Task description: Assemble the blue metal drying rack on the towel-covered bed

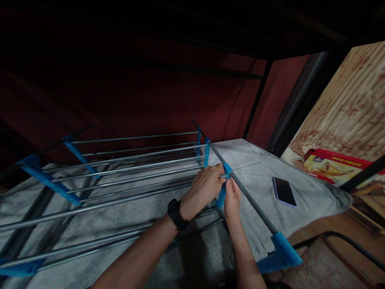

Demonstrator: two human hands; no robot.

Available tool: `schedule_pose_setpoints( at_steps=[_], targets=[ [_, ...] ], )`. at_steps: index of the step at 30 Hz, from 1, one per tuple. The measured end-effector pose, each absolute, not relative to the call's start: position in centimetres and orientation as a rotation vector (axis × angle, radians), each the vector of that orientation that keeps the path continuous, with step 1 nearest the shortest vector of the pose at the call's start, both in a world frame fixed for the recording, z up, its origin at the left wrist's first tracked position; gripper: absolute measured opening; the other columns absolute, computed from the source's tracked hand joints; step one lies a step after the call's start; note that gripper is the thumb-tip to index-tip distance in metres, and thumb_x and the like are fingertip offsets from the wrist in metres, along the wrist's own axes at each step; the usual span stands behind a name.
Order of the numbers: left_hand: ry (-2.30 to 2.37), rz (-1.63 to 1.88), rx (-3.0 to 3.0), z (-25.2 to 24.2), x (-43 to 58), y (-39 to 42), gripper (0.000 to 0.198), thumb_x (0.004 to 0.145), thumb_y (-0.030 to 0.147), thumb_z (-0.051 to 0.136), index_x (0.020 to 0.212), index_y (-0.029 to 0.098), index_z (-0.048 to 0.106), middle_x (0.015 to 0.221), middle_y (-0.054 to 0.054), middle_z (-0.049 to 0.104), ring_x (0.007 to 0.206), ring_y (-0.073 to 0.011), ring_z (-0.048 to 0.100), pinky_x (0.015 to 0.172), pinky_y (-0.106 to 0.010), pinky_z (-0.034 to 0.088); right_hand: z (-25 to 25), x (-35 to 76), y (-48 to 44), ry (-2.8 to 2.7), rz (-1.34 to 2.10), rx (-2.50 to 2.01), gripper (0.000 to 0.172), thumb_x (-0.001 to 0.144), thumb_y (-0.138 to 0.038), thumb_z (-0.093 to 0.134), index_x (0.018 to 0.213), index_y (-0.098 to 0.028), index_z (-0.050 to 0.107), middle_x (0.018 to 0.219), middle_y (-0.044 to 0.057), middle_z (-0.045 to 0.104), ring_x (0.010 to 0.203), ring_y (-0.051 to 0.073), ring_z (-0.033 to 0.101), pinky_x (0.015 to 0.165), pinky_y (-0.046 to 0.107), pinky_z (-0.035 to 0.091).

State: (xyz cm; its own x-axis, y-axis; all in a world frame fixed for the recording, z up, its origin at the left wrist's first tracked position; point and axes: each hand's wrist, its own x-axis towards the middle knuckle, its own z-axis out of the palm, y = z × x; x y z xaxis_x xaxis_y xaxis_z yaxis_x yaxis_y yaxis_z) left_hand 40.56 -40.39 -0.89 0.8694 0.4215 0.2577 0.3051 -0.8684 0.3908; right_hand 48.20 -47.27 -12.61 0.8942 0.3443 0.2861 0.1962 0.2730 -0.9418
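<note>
A metal rack of grey rods with blue plastic connectors lies on its side across a grey blanket. My left hand, with a black watch on the wrist, is closed round the end of a horizontal rod where it meets a blue connector. My right hand grips the lower part of that same blue connector from beneath. The connector sits on a long diagonal grey rod that runs down to a blue corner piece.
A dark phone lies flat on the blanket right of the rack. A red and yellow box sits at the right by a patterned panel. Dark bed-frame posts and a red wall stand behind. Wooden floor shows lower right.
</note>
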Motion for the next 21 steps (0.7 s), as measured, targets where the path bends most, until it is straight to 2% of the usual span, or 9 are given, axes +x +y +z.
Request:
schedule_pose_setpoints(
  at_steps=[5,15,21],
  targets=[
    [0.491,0.49,2.713,-0.72,40.57,-40.28,0.011,0.088,0.024,0.053,0.091,0.022,0.063,0.086,-0.002,0.071,0.084,-0.0181,0.065,0.07,-0.026,0.044,-12.69,48.1,-47.15,-0.465,0.173,-1.215,0.05,0.088,-0.054,0.05,0.123,-0.021,0.063,0.12,0.007,0.068,0.115,0.024,0.059,0.102,0.042,0.044],
    [0.466,0.458,2.676,-0.81,40.82,-39.99,0.011,0.087,0.026,0.055,0.087,0.021,0.064,0.089,-0.003,0.071,0.087,-0.0184,0.065,0.075,-0.027,0.045,-12.71,48.16,-46.86,-0.416,0.216,-1.141,0.055,0.084,-0.053,0.055,0.127,-0.02,0.061,0.119,0.006,0.068,0.119,0.024,0.057,0.105,0.041,0.041],
    [0.509,0.517,2.65,-1.15,40.95,-39.95,0.015,0.086,0.027,0.058,0.1,0.021,0.057,0.089,-0.003,0.069,0.083,-0.0193,0.065,0.069,-0.027,0.045,-12.57,47.93,-47.04,-0.399,0.241,-1.16,0.055,0.084,-0.054,0.056,0.128,-0.021,0.06,0.126,0.005,0.065,0.121,0.022,0.056,0.107,0.04,0.04]
  ],
)
